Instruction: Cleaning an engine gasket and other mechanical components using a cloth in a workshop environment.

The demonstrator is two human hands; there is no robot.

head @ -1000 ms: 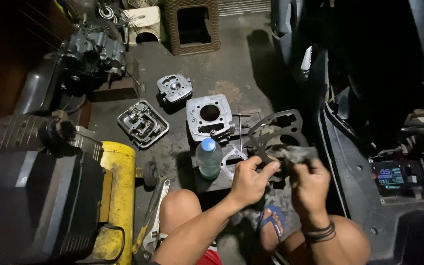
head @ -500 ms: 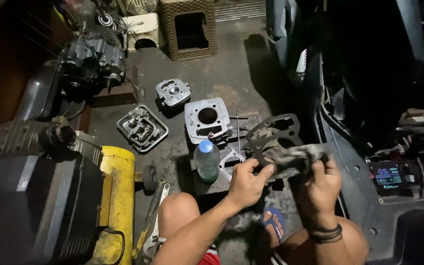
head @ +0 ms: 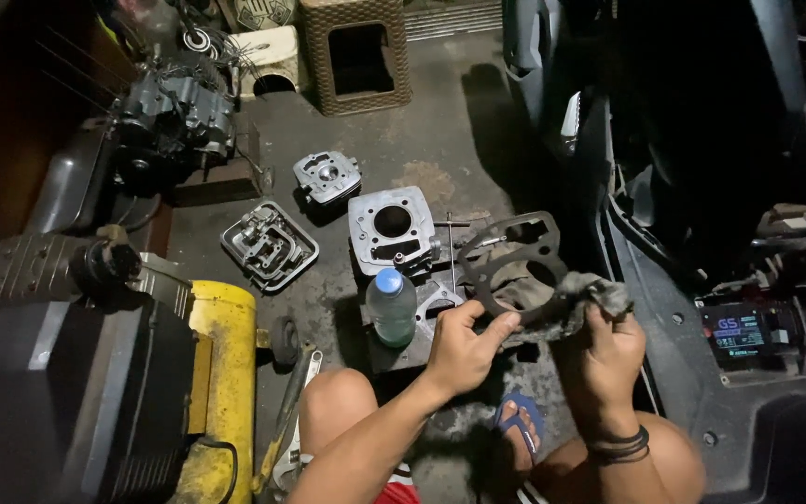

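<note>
Both hands grip a thin dark flat gasket [head: 513,266], the left hand [head: 464,347] pinching its rim, the right hand [head: 608,347] rubbing it with a grey rag [head: 582,299], wiping seemingly unfinished, while the grey metal cylinder block [head: 390,227] sits apart on the floor [head: 440,140].

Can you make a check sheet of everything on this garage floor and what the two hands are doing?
Surface: stained concrete floor.
Job's things: flat dark gasket, held up; grey rag against it.
Clutter: cylinder block, cylinder head, valve cover, plastic bottle, engine, yellow tank, wrench.
Grippers: left hand pinches the gasket; right hand grips the rag.
Cables: nothing seen.
Surroundings: brown stool, scooter panel.
</note>
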